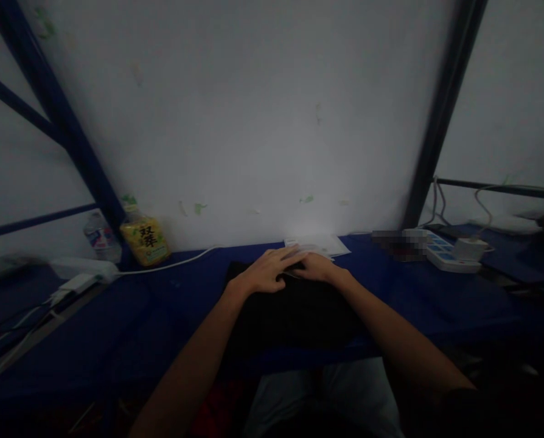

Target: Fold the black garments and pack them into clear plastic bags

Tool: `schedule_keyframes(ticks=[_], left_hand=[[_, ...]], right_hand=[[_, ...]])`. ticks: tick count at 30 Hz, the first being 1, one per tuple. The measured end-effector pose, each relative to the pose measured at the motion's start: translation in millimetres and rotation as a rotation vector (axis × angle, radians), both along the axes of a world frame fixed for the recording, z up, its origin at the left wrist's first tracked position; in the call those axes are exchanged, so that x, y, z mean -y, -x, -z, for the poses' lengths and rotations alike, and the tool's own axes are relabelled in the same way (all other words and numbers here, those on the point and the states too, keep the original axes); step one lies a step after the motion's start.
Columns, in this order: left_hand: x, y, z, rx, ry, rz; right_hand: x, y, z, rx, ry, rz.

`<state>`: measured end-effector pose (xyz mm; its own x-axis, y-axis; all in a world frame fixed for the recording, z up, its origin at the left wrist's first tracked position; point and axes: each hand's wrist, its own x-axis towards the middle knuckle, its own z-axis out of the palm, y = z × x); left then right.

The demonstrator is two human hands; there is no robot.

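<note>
A black, cloth-like item lies on the blue table in front of me. My left hand rests over its far part, fingers stretched toward the right and thumb apart below them. Those fingertips meet my right hand, whose fingers are curled in. Between the two hands shows a thin, pale edge of something, too dark and small to name. Just beyond my hands are white papers, partly covered by them.
At the back left stand a yellow-labelled bottle and a clear bottle. A white power strip with a plugged-in adapter lies on the right. Left of the table are cables and a white adapter. Metal posts rise beside the wall.
</note>
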<state>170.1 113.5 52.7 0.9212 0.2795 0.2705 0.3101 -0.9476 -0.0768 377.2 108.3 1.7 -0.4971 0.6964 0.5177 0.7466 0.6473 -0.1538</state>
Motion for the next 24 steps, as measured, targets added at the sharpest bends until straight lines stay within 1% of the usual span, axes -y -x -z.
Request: schedule_keyframes(ticks=[3,6,8,10,12,13,14,17,19,24], left_hand=[[-15.8,11.0,4.6,0.135,-0.058,-0.076],[-27.5,17.1,10.1,0.228,-0.124,-0.105],[-29.0,17.8,11.9,0.275,-0.184,-0.103],[-26.1,16.4,12.2,0.328,-0.259,-0.125],[-21.8,13.7,12.3,0.343,-0.337,-0.156],[-20.0,12.3,12.6,0.336,-0.372,-0.167],[-18.7,11.0,13.2,0.325,-0.403,-0.174],[-18.7,8.5,16.0,0.302,-0.464,-0.18],[-20.4,8.2,17.9,0.279,-0.485,-0.168],[-22.7,8.7,18.1,0.266,-0.481,-0.156]], right_hand=[[1.9,-11.4,-10.4,-0.011,-0.054,0.004],[6.2,-11.3,-17.2,-0.07,-0.169,-0.01],[11.2,-6.0,-19.8,-0.15,-0.261,0.04],[17.0,0.4,-21.1,-0.223,-0.344,0.131],[22.4,5.6,-21.2,-0.251,-0.376,0.203],[24.6,7.3,-20.8,-0.248,-0.37,0.212],[26.5,8.5,-20.2,-0.239,-0.358,0.194],[30.3,9.7,-17.8,-0.188,-0.324,0.048],[31.6,9.8,-17.2,-0.141,-0.321,-0.009],[33.0,10.4,-23.4,-0.025,-0.336,0.057]])
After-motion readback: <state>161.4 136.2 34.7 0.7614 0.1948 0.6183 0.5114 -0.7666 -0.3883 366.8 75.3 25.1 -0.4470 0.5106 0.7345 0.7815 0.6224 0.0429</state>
